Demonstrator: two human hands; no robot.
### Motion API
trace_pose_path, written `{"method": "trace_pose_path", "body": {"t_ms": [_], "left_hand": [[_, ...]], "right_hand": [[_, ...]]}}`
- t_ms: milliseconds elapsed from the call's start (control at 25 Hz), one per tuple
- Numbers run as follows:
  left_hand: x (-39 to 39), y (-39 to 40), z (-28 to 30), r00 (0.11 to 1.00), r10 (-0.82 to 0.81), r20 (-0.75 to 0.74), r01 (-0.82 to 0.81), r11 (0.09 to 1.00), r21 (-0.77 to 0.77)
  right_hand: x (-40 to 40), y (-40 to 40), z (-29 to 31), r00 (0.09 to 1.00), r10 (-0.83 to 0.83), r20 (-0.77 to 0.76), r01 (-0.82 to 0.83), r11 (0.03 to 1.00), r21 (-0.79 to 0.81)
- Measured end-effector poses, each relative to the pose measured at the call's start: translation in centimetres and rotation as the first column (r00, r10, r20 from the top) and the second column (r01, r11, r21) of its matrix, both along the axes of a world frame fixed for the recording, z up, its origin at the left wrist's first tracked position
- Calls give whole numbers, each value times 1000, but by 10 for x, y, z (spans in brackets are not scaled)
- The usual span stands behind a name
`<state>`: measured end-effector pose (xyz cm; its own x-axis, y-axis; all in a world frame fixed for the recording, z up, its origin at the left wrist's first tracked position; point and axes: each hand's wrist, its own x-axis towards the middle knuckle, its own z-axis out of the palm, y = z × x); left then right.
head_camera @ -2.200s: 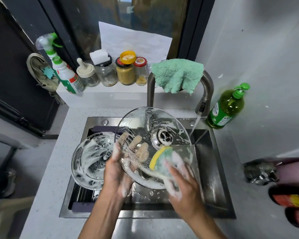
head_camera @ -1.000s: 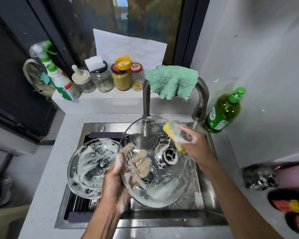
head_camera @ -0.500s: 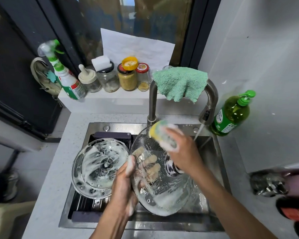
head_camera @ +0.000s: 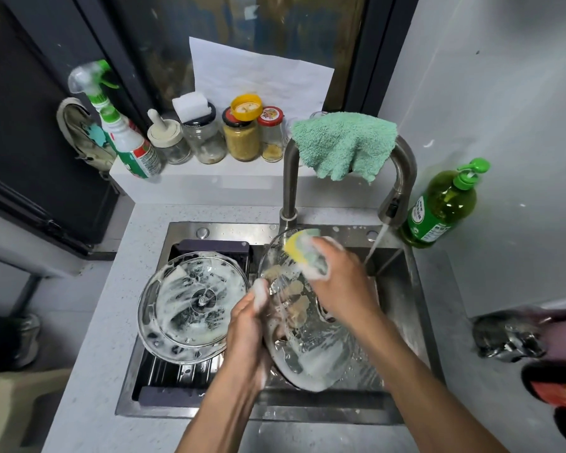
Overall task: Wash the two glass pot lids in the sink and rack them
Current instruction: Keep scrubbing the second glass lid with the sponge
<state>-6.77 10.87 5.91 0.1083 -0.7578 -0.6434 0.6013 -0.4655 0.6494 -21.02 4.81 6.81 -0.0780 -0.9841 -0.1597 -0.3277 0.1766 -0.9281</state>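
a: over the sink [head_camera: 415, 322], tilted on edge, one glass lid [head_camera: 311, 361], foam along its lower part and streaks across the glass.

b: and held how?

a: left hand [head_camera: 247, 335] clamped on its left edge, soapy thumb on the near face, fingers [head_camera: 296, 287] showing through the glass from behind. right hand [head_camera: 343, 286] closed around a yellow and green sponge [head_camera: 303, 248], pressed against the lid's upper rim, suds over the knuckles.

b: second lid?

a: just left of the first, lying flat on the dark slatted rack [head_camera: 183, 371] across the left part of the sink. round lid [head_camera: 192, 305], smeared with white foam, small metal fitting at its centre. close to the left hand, touching or not can't be told.

b: water?

a: thin stream running from the tap [head_camera: 402, 178] down into the right side of the sink, beside the right hand and clear of the held lid. green cloth [head_camera: 343, 142] draped over the tap's arch.

b: around the sink?

a: green soap bottle [head_camera: 441, 207] standing on the counter right of the tap. on the ledge behind, a spray bottle [head_camera: 125, 138] at the left, then a row of jars [head_camera: 241, 132], one with a yellow cap tipped on top.
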Motion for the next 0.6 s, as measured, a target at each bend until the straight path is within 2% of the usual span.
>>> {"method": "trace_pose_path", "body": {"t_ms": [80,120,160,320,400,480,560,600], "left_hand": [[-1,0,-2,1000,13,3,-13,999,-53],[-1,1,-2,1000,28,-14,-29,997,-76],[0,1,-1,998,39,-53,-44,995,-93],[17,3,-2,977,150,-153,-161,985,-60],[21,5,0,974,159,-163,-173,982,-71],[16,8,3,989,108,-105,-119,987,-111],[6,13,3,999,38,3,-37,986,-163],[1,16,3,996,-4,84,20,981,-192]], "right_hand": [[19,32,5,956,163,-245,-201,969,-141],[27,56,2,930,178,-320,-249,948,-196],[28,77,-4,921,150,-360,-243,942,-231],[-15,141,-45,939,88,-331,-169,960,-223],[-35,132,-52,979,-126,-163,107,987,-121],[-45,94,-46,923,-372,97,361,925,117],[-46,52,-44,856,-485,178,423,856,298],[-42,34,-40,837,-510,200,430,837,338]]}}
